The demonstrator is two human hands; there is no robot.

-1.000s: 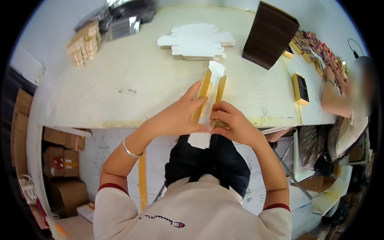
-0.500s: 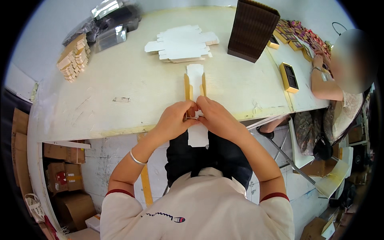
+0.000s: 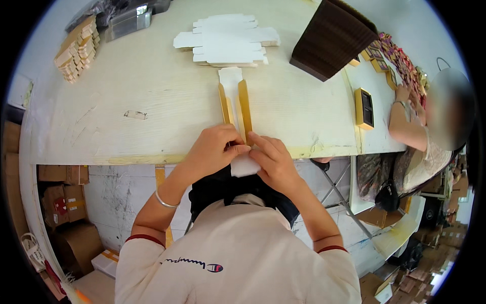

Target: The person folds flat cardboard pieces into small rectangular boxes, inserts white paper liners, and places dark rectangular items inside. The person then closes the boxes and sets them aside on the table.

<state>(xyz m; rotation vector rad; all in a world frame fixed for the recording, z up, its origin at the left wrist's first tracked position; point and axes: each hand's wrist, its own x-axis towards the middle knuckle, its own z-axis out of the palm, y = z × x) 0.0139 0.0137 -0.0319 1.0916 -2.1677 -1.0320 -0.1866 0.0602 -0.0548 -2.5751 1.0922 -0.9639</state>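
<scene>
A partly folded paper box (image 3: 245,106), gold outside and white inside, lies at the table's front edge with its two long sides standing up. Its near white flap hangs past the edge above my lap. My left hand (image 3: 216,146) pinches the near left corner, thumb and fingers closed. On the near right side, my right hand (image 3: 276,161) grips the corner and the flap between thumb and fingers. The fingertips hide the corner folds. Just beyond the box lies a stack of flat white box blanks (image 3: 228,43).
A tall stack of dark brown trays (image 3: 331,40) stands back right. Folded gold pieces (image 3: 76,50) lie far left beside clear plastic packaging (image 3: 129,23). At right sits a gold box with dark compartments (image 3: 364,109), near a co-worker's arm (image 3: 407,121). Cardboard cartons (image 3: 66,205) are below left.
The box's long sides stand a little wider apart at the far end. My right hand has shifted down toward the near flap, and the flap is now bent upward. The view has shifted.
</scene>
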